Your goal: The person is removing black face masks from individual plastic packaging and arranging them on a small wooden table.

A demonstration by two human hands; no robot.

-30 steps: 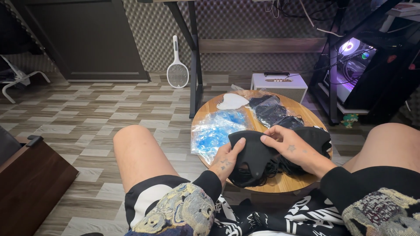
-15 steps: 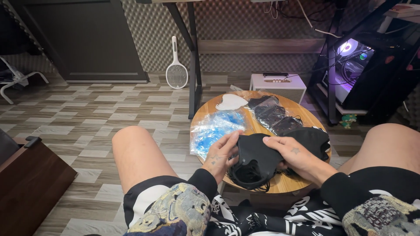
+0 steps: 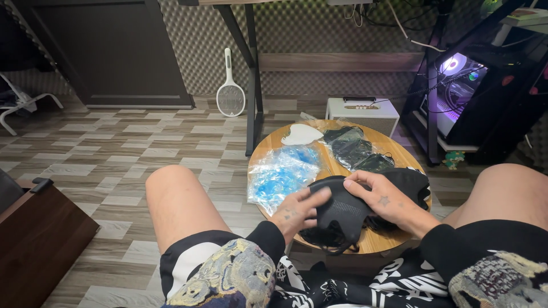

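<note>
A black face mask is held over the near edge of the round wooden bench, at about six o'clock on its top, with the fingers of the left hand pressed on its left end and the fingers of the right hand closed over its upper right edge. More black masks are piled at four o'clock, a bag of blue masks at nine, bagged dark masks and a white mask near twelve. The mask is best handled by its edges, kept flat and drawn evenly from both ends, so that the ear loops are not tangled.
</note>
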